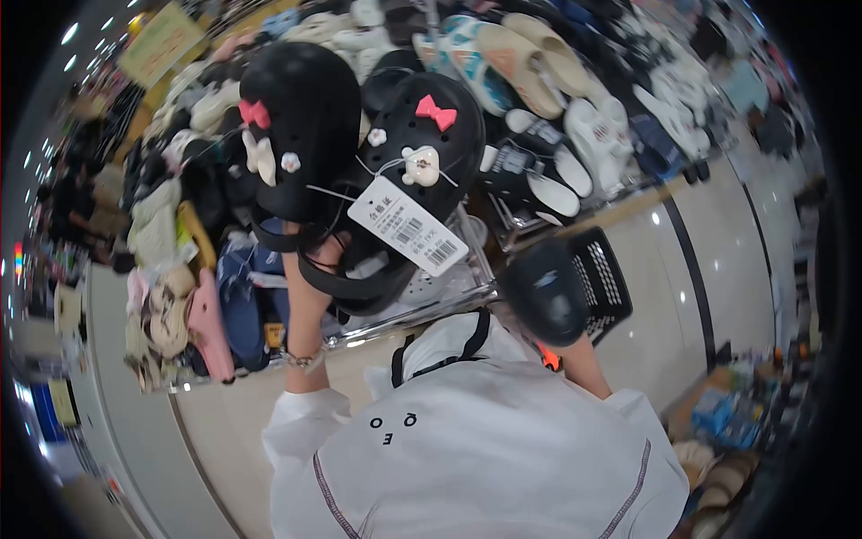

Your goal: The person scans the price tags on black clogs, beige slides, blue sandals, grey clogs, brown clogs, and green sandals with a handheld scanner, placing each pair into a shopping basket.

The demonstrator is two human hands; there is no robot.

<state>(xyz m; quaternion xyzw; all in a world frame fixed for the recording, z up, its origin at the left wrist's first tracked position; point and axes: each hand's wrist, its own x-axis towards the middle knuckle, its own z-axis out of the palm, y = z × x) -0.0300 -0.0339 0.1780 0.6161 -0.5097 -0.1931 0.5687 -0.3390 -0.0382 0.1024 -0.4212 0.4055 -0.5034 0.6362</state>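
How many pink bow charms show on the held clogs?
2: one pink bow on the image-left black clog, another bow on the image-right clog; more may be hidden.

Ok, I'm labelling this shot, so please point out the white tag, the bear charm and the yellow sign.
White tag point(409, 226), head view: middle of its printed face.
Bear charm point(420, 166), head view: middle of its front.
Yellow sign point(162, 45), head view: middle of its face.

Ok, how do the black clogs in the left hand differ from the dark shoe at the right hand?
The black clogs wear pink bows and other charms; the dark shoe shows none. The clogs form a pair with a white tag; the dark shoe appears single, with no tag in view. Both are dark with rounded toes.
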